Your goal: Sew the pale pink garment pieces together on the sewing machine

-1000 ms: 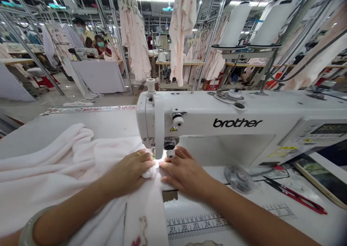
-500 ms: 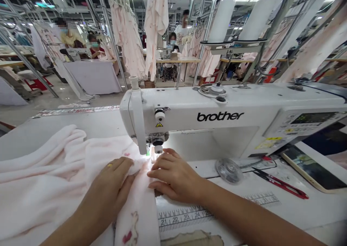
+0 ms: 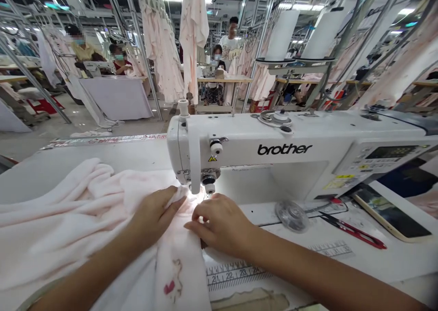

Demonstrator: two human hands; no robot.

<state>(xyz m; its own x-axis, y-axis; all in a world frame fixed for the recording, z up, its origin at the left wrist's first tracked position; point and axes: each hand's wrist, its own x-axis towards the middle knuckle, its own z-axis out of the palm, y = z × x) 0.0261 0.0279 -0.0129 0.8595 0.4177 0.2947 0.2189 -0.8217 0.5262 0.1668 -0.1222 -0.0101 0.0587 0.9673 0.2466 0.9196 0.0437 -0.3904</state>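
My left hand lay flat and open on the cloth, fingers together, pressing down on a raised fold just left of the presser foot. My right hand was arched, with its fingertips resting on the cloth beside the foot; I could not tell whether they pinched anything. The pale pink fleecy fabric ran under both hands, its bulk heaped in soft folds to my left on the bench, and a length with a small red print lay toward me. I could not see whether it passed under the foot. It looked light, limp and soft, likely to creep or bunch, so flat palms near the needle seemed a better hold than its loose folds.

Above my hands stood the white Brother sewing machine. To my right lay a clear round disc and red-handled thread snips, with a printed ruler on the bench nearer me. Beyond the machine, pink garments hung from racks.
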